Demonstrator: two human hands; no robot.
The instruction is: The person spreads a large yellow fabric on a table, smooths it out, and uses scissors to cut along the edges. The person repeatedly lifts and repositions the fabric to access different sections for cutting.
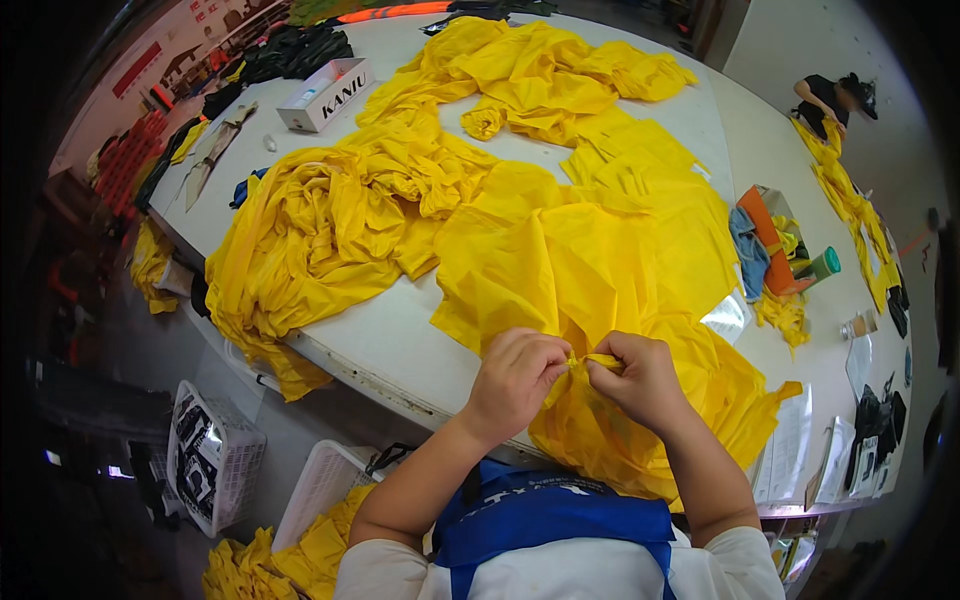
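Observation:
Both my hands meet at the near edge of the white table, pinching a thin gathered part of a yellow garment. My left hand is closed on it with thumb and forefinger. Close beside it, my right hand is closed too, gripping a twisted strip of the same cloth. The garment spreads ahead of my hands on the table and hangs over the edge toward my blue apron. Whatever small detail lies between the fingertips is hidden. A heap of crumpled yellow cloth lies to the left.
More yellow cloth lies at the far side, near a white box. An orange box and a green cylinder stand at right. White baskets are on the floor at left. Another person stands at far right.

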